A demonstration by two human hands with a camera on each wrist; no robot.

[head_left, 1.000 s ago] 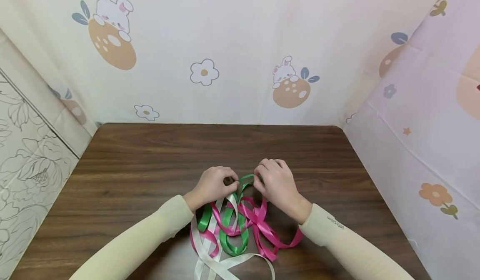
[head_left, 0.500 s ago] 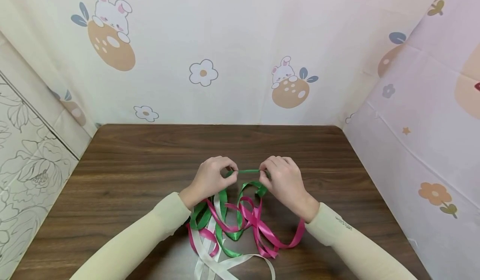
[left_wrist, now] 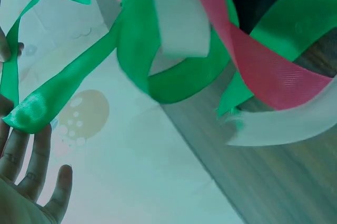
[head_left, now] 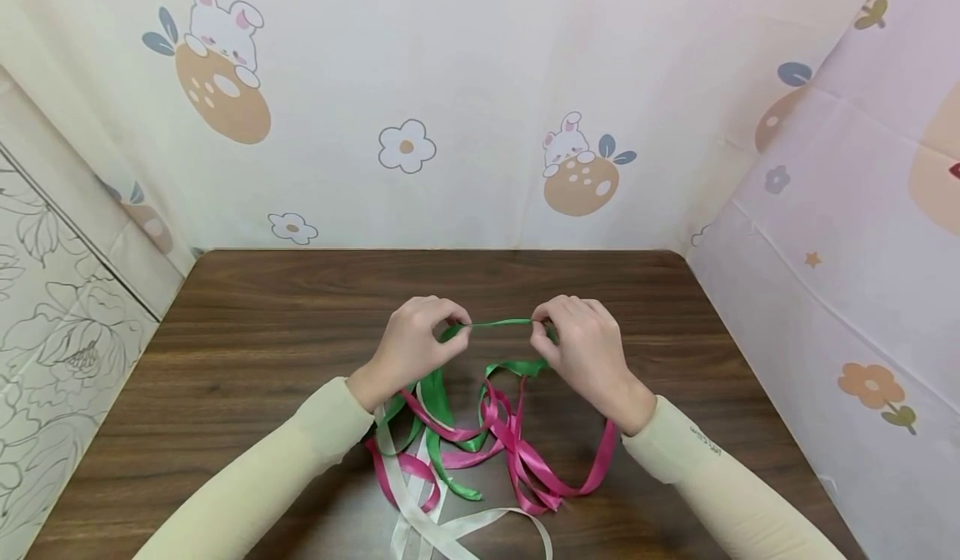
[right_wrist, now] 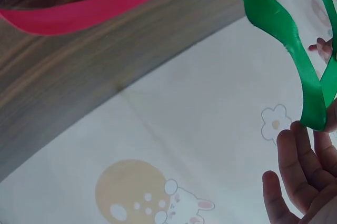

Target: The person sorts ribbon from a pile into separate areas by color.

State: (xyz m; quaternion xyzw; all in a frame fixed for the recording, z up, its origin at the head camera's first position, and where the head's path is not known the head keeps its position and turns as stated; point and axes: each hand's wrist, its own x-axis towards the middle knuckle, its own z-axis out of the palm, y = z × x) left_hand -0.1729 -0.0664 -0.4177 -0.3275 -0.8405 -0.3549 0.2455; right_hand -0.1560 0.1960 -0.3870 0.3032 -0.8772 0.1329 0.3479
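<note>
My left hand [head_left: 411,345] and right hand [head_left: 587,348] each pinch a green satin ribbon [head_left: 501,322] between thumb and fingertips. A short span of it stretches nearly straight between them. From the left hand the green ribbon [left_wrist: 68,79] drops in a loop toward the tangle; in the right wrist view, the green ribbon [right_wrist: 279,24] hangs down from the fingertips of the right hand [right_wrist: 308,174]. Below the hands lie pink ribbon [head_left: 517,452] and white ribbon [head_left: 420,518], looped over one another. A green tail [head_left: 457,485] ends among them.
The ribbons rest on a dark wooden table [head_left: 300,293]. Behind it hangs a pale curtain [head_left: 480,68] printed with rabbits and flowers, and another printed cloth [head_left: 847,277] closes the right side.
Both hands have risen away from the body and drawn apart. The green ribbon between them has gone from slack to stretched, and green loops have been lifted out of the pile.
</note>
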